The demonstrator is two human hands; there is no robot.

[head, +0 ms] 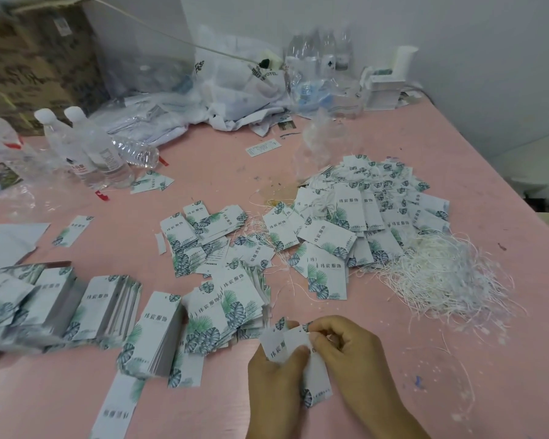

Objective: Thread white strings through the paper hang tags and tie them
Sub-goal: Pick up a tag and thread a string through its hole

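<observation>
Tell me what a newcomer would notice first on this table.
Probably the two hands at the near edge, the left hand and right hand pinching a paper hang tag between them. Next, the heap of leaf-printed tags mid-table and the tangle of white strings to its right.

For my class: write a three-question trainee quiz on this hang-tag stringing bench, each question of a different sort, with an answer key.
1. True or false: the loose pile of white strings lies to the right of the heap of tags on the pink table.
2. Multiple choice: what are the left hand and right hand holding? A) a water bottle B) paper hang tags C) a pair of scissors
3. Fill in: the two bottles with white caps stand at the table's far ____ side.

Key: 1 true; 2 B; 3 left.
</observation>
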